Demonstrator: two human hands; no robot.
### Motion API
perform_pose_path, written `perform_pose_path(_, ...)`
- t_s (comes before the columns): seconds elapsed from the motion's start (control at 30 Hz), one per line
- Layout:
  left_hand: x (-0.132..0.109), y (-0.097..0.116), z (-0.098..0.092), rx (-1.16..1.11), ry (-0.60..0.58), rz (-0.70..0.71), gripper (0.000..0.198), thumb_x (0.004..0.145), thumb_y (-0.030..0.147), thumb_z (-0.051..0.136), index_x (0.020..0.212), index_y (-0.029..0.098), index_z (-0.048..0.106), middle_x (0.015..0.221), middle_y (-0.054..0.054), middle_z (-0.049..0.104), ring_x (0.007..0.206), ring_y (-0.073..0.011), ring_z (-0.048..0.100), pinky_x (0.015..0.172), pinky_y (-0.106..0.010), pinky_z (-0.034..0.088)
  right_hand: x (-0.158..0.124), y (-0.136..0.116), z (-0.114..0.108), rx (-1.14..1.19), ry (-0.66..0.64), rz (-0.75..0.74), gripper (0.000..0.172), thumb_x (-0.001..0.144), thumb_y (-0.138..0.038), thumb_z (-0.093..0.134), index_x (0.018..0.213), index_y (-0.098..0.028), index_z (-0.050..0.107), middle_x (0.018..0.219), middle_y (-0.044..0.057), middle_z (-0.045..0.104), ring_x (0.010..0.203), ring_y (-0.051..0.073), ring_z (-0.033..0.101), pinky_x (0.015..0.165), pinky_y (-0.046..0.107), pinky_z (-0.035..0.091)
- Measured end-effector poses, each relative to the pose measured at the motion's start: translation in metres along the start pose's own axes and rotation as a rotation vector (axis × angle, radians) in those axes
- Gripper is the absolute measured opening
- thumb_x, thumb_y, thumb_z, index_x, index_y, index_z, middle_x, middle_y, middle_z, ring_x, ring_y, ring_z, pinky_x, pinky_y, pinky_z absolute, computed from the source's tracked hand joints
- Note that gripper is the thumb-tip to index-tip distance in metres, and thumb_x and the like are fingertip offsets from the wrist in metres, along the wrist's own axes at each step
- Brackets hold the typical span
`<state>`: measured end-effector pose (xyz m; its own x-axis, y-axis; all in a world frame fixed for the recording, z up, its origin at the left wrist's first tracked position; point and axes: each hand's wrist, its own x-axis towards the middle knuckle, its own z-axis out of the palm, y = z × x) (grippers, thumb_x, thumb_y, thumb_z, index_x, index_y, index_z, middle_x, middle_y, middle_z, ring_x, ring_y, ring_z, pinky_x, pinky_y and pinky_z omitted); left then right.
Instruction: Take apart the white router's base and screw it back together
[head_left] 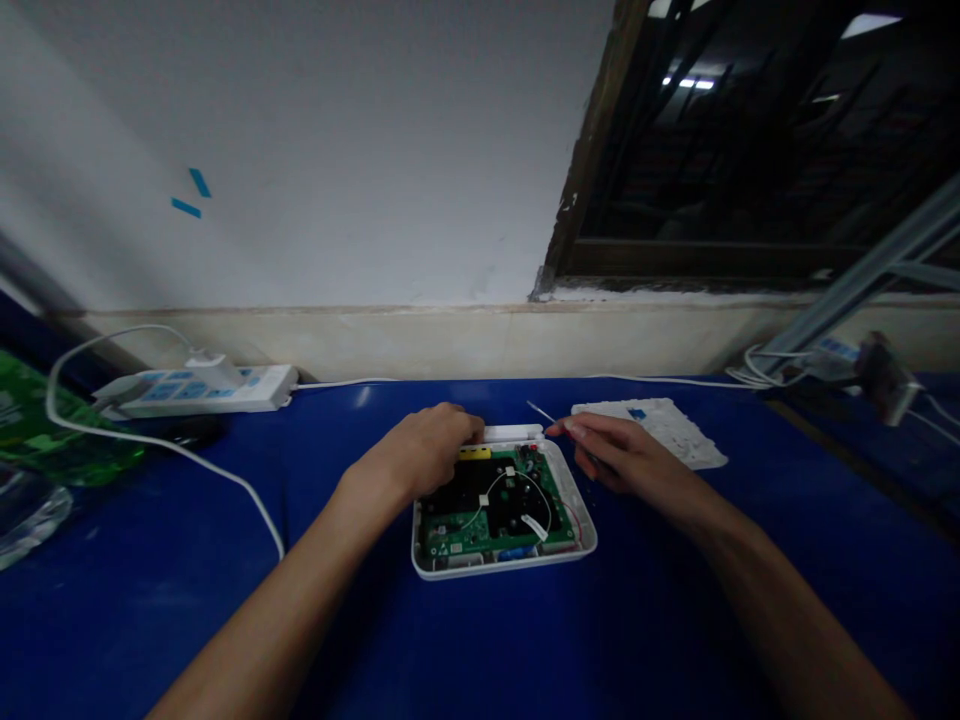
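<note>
A white plastic router housing (504,562) lies open on the blue-topped bench (337,640), with a green circuit board (491,505) seated inside and thin white wires looping across it. The left hand (424,450) comes in palm down from the lower left, its fingers (457,420) pressed together and curled over the housing's back edge, touching a white plastic strip (514,433); whether they clamp it or only rest there, I cannot tell. The right hand (611,452) reaches in from the lower right, fingers close together and pointing left, their tips just beside the housing's back corner. A thin white-tipped wire (540,411) meets the fingertips, but any pinch on it cannot be made out. Just right of that hand lies a white perforated cover (660,430) with a blue label. Farther back, a white power strip (199,392) sits against the wall, trailing a white cable (172,450)
</note>
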<state>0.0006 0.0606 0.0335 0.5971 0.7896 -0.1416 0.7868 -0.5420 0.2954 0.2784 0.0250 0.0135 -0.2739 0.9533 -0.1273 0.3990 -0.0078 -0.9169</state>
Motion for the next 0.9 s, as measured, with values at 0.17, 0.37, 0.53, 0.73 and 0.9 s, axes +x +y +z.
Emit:
perform_pose_path(0.17, 0.0, -0.002, 0.001, 0.019, 0.024, 0.005, 0.04, 0.083, 0.002, 0.052, 0.113, 0.022, 0.07, 0.119, -0.009, 0.071, 0.112, -0.0271, 0.065, 0.093, -0.037, 0.049, 0.0, -0.005, -0.013, -0.258, -0.061, -0.079, 0.033, 0.091, -0.051, 0.066, 0.099, -0.024, 0.082, 0.095, 0.005, 0.078, 0.091, 0.023, 0.069, 0.082, 0.035, 0.052)
perform_pose_path(0.37, -0.002, -0.005, -0.002, 0.009, 0.009, -0.005, 0.035, 0.086, 0.007, 0.054, 0.114, 0.021, 0.07, 0.116, -0.01, 0.071, 0.112, -0.0275, 0.065, 0.096, -0.038, 0.048, 0.012, -0.045, -0.035, -0.457, -0.169, -0.073, 0.026, 0.083, -0.041, 0.073, 0.096, -0.021, 0.082, 0.093, 0.005, 0.08, 0.082, 0.022, 0.072, 0.071, 0.03, 0.054)
perform_pose_path(0.53, -0.002, -0.01, -0.004, -0.014, -0.002, -0.009, 0.03, 0.09, 0.014, 0.054, 0.114, 0.022, 0.071, 0.114, -0.01, 0.072, 0.109, -0.027, 0.066, 0.094, -0.037, 0.048, 0.027, -0.078, -0.038, -0.689, -0.328, -0.118, 0.014, 0.078, -0.029, 0.075, 0.089, -0.025, 0.084, 0.089, 0.002, 0.08, 0.083, 0.021, 0.073, 0.073, 0.028, 0.053)
perform_pose_path(0.73, 0.002, -0.019, 0.0, -0.08, 0.006, 0.019, 0.031, 0.091, 0.02, 0.054, 0.115, 0.022, 0.073, 0.115, -0.01, 0.073, 0.11, -0.0267, 0.066, 0.095, -0.036, 0.048, 0.033, -0.079, -0.025, -0.804, -0.345, -0.145, 0.018, 0.077, -0.019, 0.072, 0.089, -0.023, 0.084, 0.088, 0.002, 0.081, 0.081, 0.02, 0.074, 0.072, 0.027, 0.053)
perform_pose_path(0.9, 0.0, -0.017, -0.004, -0.084, -0.019, 0.045, 0.03, 0.092, 0.025, 0.055, 0.116, 0.022, 0.073, 0.114, -0.01, 0.073, 0.106, -0.026, 0.067, 0.097, -0.036, 0.048, 0.031, -0.073, -0.031, -0.847, -0.343, -0.12, 0.018, 0.077, -0.021, 0.07, 0.089, -0.024, 0.083, 0.088, 0.001, 0.081, 0.081, 0.02, 0.074, 0.07, 0.025, 0.052)
